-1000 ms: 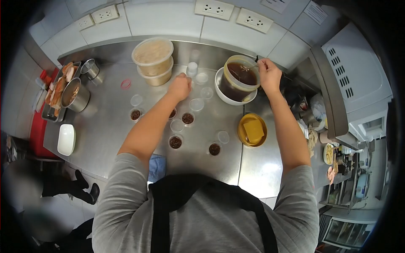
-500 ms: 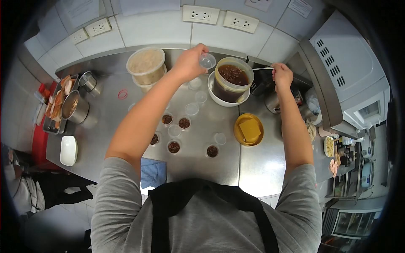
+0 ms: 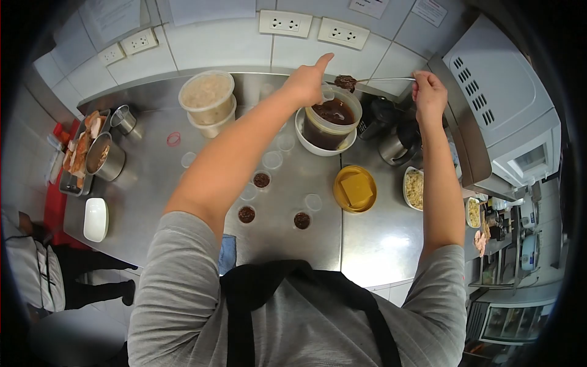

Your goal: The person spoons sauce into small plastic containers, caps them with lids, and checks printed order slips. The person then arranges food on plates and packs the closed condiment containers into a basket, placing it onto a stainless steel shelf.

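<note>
by the dark-liquid tub (image 3: 330,136), the right hand (image 3: 430,95) clenches a heaped spoon (image 3: 382,79), the left hand (image 3: 306,87) grasps a clear cup (image 3: 328,93); tilting could cause spills.

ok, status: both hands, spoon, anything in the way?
Right hand gripping spoon, dark load raised above tub. Left hand holding clear cup close by. Nothing visible between load and cup.
</note>
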`<state>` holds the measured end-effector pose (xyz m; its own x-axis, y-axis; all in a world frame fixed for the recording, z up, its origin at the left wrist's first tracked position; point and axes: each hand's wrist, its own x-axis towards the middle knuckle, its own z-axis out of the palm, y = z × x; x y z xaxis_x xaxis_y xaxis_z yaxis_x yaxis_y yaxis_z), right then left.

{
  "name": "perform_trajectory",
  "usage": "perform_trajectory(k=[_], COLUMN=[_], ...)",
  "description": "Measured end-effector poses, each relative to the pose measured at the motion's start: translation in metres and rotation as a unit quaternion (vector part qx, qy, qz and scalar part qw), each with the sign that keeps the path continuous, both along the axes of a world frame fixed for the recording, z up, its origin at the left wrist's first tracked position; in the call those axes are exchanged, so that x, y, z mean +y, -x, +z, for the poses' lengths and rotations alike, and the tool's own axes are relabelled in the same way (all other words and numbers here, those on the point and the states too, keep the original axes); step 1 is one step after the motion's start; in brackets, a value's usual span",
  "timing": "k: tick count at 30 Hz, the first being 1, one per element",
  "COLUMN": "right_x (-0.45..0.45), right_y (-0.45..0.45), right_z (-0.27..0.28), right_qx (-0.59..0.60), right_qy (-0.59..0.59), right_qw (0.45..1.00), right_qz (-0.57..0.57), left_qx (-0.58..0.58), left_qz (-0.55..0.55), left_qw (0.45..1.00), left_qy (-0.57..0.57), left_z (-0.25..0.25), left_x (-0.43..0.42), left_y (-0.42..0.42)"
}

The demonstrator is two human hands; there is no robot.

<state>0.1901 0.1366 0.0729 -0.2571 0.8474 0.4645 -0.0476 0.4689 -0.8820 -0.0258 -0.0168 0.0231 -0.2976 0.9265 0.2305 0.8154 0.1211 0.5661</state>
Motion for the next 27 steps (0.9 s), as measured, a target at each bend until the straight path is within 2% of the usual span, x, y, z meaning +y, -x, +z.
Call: perform_trajectory(k=[3, 7, 9, 13, 20, 26, 27], right_x=[-0.043, -0.097, -0.111, -0.129, -0.149, -0.139, -0.135], right_y=[0.013, 0.016, 0.013, 0.006, -0.004, -0.009, -0.009], right_z=[0.011, 0.010, 0.016, 0.021, 0.018, -0.006, -0.007], right_qx=[-0.097, -0.113, -0.098, -0.110, -0.135, -0.110, -0.118], right_qy=[-0.176, -0.420, -0.461, -0.529, -0.513, -0.436, -0.366], right_qw=[0.977, 0.900, 0.882, 0.841, 0.844, 0.892, 0.923], right_qz=[-0.072, -0.029, -0.009, 0.034, 0.081, 0.052, 0.028], left_qx=[-0.036, -0.132, -0.197, -0.230, -0.261, -0.256, -0.264], left_qz=[-0.001, -0.022, -0.038, -0.040, -0.050, -0.050, -0.056], left_qw=[0.999, 0.990, 0.978, 0.970, 0.963, 0.964, 0.961], left_qy=[-0.009, -0.046, -0.054, -0.062, -0.051, -0.052, -0.056], left_z=[0.006, 0.002, -0.003, -0.009, -0.023, -0.032, -0.033], left_x=[-0.005, -0.014, -0.023, -0.040, -0.064, -0.087, -0.091], left_y=[-0.011, -0.009, -0.007, -0.009, -0.013, -0.027, -0.030])
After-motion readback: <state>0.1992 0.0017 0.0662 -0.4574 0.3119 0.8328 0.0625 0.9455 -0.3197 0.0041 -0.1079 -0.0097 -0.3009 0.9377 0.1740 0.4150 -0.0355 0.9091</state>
